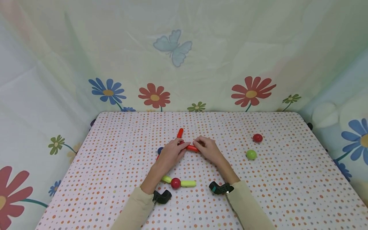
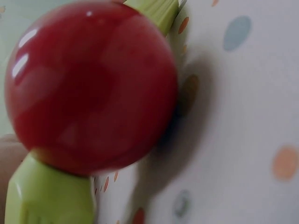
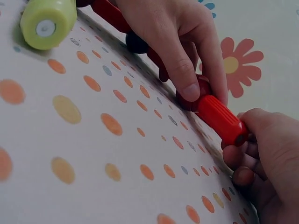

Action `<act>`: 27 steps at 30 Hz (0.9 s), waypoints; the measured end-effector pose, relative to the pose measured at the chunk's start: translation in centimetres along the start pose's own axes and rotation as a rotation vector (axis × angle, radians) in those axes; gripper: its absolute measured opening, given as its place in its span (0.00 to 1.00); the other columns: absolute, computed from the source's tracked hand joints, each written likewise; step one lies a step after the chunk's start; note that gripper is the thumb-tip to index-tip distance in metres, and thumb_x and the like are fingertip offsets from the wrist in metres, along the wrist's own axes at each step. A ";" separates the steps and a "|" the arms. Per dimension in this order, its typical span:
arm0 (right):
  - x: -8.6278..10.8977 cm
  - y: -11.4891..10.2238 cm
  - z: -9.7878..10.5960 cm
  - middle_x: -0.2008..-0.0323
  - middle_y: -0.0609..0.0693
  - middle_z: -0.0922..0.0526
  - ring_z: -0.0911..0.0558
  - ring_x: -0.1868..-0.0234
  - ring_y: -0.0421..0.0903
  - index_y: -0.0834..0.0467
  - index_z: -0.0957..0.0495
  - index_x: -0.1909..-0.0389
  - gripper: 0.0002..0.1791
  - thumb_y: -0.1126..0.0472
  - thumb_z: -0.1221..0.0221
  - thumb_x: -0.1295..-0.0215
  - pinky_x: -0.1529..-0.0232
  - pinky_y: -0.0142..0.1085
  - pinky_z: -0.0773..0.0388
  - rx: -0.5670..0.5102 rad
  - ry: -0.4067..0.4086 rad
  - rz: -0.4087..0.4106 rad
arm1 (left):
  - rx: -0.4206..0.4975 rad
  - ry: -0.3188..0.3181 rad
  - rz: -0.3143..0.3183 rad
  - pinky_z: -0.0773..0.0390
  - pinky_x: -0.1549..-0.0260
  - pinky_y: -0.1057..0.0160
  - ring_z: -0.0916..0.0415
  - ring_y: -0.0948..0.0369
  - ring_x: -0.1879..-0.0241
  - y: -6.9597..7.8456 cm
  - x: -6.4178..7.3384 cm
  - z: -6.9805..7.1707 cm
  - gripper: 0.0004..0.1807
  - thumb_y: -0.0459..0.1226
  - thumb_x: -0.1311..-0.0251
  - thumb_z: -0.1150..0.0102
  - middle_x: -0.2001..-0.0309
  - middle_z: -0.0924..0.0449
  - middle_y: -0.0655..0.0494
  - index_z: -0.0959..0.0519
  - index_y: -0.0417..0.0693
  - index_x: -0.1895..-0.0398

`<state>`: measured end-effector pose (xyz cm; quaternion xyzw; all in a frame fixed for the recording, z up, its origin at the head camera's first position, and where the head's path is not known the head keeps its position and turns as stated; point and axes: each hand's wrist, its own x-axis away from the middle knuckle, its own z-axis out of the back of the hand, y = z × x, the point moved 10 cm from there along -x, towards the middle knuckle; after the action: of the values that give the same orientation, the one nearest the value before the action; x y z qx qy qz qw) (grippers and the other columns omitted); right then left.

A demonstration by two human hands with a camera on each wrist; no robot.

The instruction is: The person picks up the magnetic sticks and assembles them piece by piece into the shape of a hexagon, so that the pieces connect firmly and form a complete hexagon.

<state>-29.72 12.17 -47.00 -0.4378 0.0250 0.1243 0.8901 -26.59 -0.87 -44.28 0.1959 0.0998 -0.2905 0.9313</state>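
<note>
Balls (image 1: 251, 155) past right hand (image 1: 209, 150); left forearm (image 1: 151, 179) part-hides stick (image 1: 166, 179).

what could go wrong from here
The left hand pinches the dark red ball while the right hand holds the end of the red stick; a crooked push might loosen their joint. The left wrist camera sits near the lime stick and could knock it. The green ball, loose on the table, might roll if bumped.
</note>
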 end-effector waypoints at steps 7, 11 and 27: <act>-0.2 -0.4 0.6 0.75 0.49 0.21 0.28 0.77 0.39 0.59 0.19 0.61 0.09 0.57 0.43 0.31 0.73 0.30 0.31 0.015 -0.043 -0.019 | -0.010 0.002 -0.002 0.22 0.58 0.62 0.24 0.58 0.56 0.1 -0.2 0.1 0.17 0.40 0.34 0.42 0.49 0.22 0.54 0.21 0.57 0.42; -0.1 -0.4 2.1 0.70 0.52 0.17 0.23 0.74 0.40 0.60 0.20 0.58 0.10 0.57 0.44 0.30 0.72 0.30 0.28 0.030 -0.039 -0.040 | -0.006 -0.005 0.000 0.23 0.58 0.61 0.24 0.58 0.56 0.1 -0.1 0.1 0.17 0.40 0.34 0.42 0.49 0.22 0.55 0.21 0.57 0.42; 0.1 1.6 7.5 0.63 0.57 0.16 0.18 0.67 0.49 0.59 0.21 0.54 0.14 0.53 0.49 0.27 0.70 0.35 0.25 0.079 0.020 -0.099 | -0.018 -0.031 0.013 0.20 0.53 0.58 0.22 0.55 0.51 0.0 0.2 -0.3 0.19 0.42 0.34 0.41 0.47 0.22 0.51 0.23 0.60 0.40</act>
<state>-30.53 19.01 -43.58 -0.4042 0.0171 0.0750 0.9114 -26.48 -0.89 -44.59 0.1836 0.0868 -0.2866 0.9363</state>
